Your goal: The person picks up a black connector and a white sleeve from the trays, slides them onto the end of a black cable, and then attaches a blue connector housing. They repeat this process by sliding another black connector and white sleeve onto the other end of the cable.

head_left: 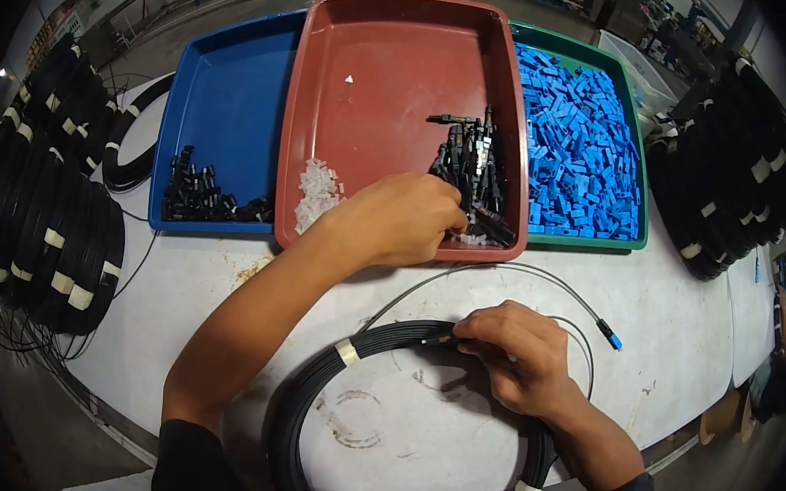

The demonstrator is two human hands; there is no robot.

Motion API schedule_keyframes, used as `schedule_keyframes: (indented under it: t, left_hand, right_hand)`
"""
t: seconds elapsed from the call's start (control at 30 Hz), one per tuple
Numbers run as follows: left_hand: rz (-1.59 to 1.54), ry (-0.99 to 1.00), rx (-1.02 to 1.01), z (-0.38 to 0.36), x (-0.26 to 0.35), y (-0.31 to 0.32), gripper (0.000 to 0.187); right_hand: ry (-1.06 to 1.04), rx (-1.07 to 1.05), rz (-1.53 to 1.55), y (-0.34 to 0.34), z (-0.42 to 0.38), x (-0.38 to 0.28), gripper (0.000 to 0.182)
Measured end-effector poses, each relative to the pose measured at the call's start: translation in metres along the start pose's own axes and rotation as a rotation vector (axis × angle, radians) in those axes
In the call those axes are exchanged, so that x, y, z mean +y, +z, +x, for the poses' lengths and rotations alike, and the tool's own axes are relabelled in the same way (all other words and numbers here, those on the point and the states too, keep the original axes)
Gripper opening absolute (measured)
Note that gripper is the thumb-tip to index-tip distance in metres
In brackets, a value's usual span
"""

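Observation:
My left hand [400, 216] reaches into the front right of the red tray [381, 67], its fingers closed at a pile of black connector parts [475, 159]; what they grip, if anything, is hidden. Over the upper right of a coiled black cable [305, 397], my right hand [519, 350] pinches a small dark connector piece [441, 340] at the cable. A cable end with a blue connector [609, 336] lies to the right of that hand. White tape bands the coil. Small clear pieces [316, 192] lie in the red tray, left of my left hand.
A blue tray [230, 82] with black parts stands left of the red one. The green tray [639, 155] on the right holds many blue connector pieces [580, 140]. Stacked black cable coils flank the white table [663, 363], left [40, 224] and right [736, 173].

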State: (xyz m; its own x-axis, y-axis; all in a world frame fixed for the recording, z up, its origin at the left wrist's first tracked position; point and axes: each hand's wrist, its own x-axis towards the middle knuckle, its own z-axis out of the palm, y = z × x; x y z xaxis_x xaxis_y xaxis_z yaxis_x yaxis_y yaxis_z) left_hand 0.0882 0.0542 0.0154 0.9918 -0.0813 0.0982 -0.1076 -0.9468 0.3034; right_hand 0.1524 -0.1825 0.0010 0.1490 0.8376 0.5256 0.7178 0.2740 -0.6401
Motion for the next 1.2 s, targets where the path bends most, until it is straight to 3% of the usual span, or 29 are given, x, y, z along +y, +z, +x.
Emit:
schedule_keyframes:
  t: [0.17, 0.47, 0.57, 0.77, 0.93, 1.07, 1.2]
  left_hand:
    - [0.07, 0.002, 0.017, 0.008, 0.017, 0.003, 0.028]
    - [-0.079, 0.011, 0.139, 0.001, 0.019, 0.02, 0.032]
    - [-0.135, -0.107, 0.008, 0.005, 0.021, 0.008, 0.033]
    - [0.068, -0.023, -0.114, 0.0, 0.005, -0.007, 0.031]
    - [0.275, -0.221, -0.207, -0.039, -0.016, -0.031, 0.023]
    - [0.32, -0.317, -0.196, -0.064, -0.024, -0.05, 0.021]
    - [0.291, -0.191, -0.08, -0.067, -0.034, -0.047, 0.021]
  right_hand:
    - [-0.039, 0.002, -0.003, 0.0, -0.002, 0.003, 0.033]
    - [-0.044, -0.01, -0.007, 0.001, -0.001, 0.003, 0.033]
    - [-0.043, -0.014, -0.006, 0.0, -0.001, 0.002, 0.033]
    - [-0.028, -0.028, -0.008, 0.0, -0.002, 0.002, 0.034]
    - [-0.035, -0.025, -0.006, 0.0, -0.002, 0.003, 0.035]
    - [-0.031, -0.01, 0.008, 0.002, -0.002, 0.003, 0.034]
    - [-0.006, -0.022, -0.008, 0.001, -0.001, 0.001, 0.034]
